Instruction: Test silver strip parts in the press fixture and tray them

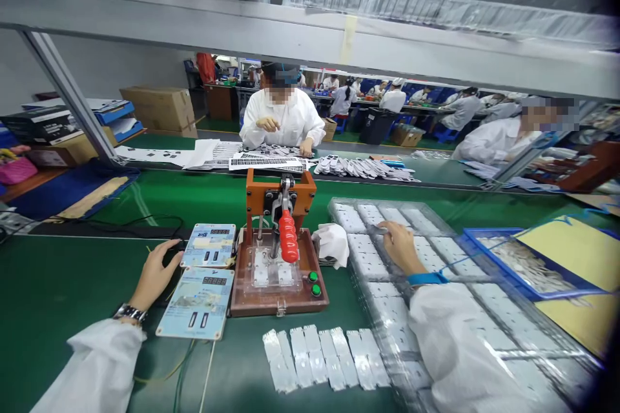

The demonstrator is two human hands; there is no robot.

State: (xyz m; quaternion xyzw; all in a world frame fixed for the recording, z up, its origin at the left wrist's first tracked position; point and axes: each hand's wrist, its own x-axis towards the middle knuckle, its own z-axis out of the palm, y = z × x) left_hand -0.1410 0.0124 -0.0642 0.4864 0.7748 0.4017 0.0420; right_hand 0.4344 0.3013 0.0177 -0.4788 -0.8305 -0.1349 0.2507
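Observation:
My left hand (157, 271) rests at the left edge of the upper blue-white meter panel (208, 245), thumb and fingers apart, nothing seen in it. A second meter panel (194, 303) lies just below. My right hand (401, 246) reaches over a clear plastic tray (361, 277) of white flat parts, its fingertips bent down at a compartment; whether they hold a part is too small to tell. Between my hands stands a brown press fixture (278, 303) with a red-handled clamp (289, 239) and white parts under its clear plate. Several silvery flat parts (310, 355) lie in a row before it.
A white cloth bundle (332, 244) sits right of the fixture. A blue bin (513, 258) of small parts and yellow sheets (571, 251) lie at the right. Across the bench, a person (283, 113) handles piled pieces. A metal shelf beam (290, 26) crosses above.

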